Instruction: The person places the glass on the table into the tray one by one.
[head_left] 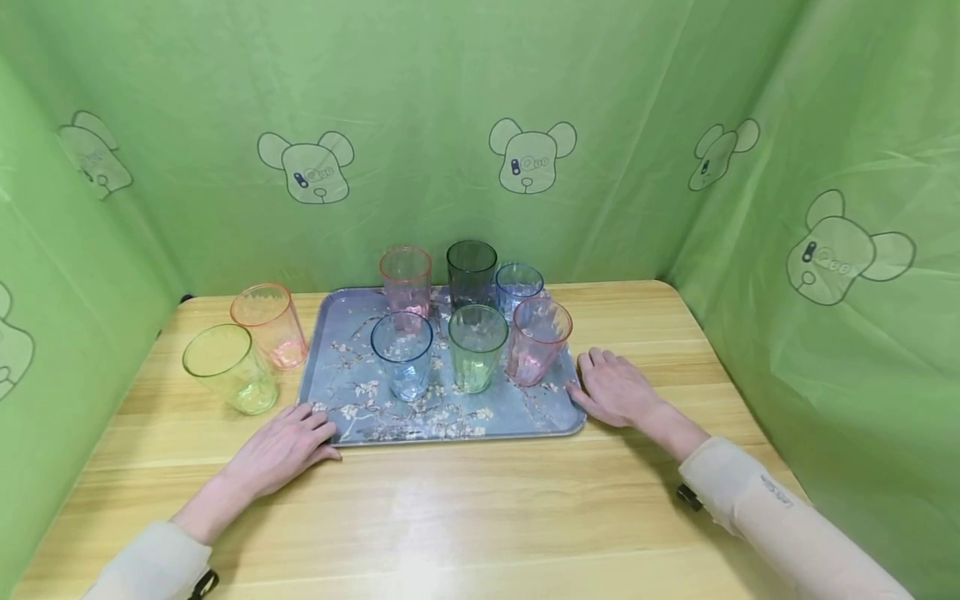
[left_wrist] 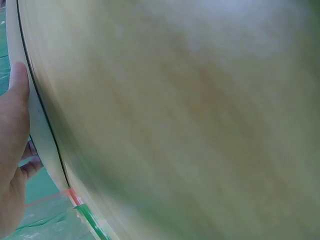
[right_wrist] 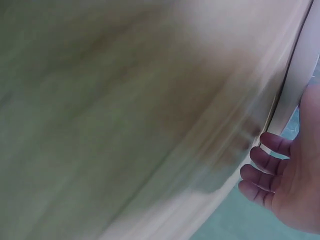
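A blue-grey tray (head_left: 442, 421) with a blossom pattern lies on the table, bearing several clear tumblers. Its front row has a blue tumbler (head_left: 408, 362), a green tumbler (head_left: 476, 354) and a pink tumbler (head_left: 536, 346). Behind them stand another pink tumbler (head_left: 406, 283), a dark grey tumbler (head_left: 472, 275) and a second blue tumbler (head_left: 517, 287). At the tray's front left corner my left hand (head_left: 281, 450) rests with relaxed fingers, its thumb by the front edge. My right hand (head_left: 618, 390) lies along the right edge, thumb at the rim and fingers loosely bent.
Left of the tray, a yellow-green tumbler (head_left: 236, 371) and an orange-red tumbler (head_left: 272, 327) stand close together on the wooden table (head_left: 480, 517). Green curtains (head_left: 420, 100) with bear-head prints enclose the back and both sides.
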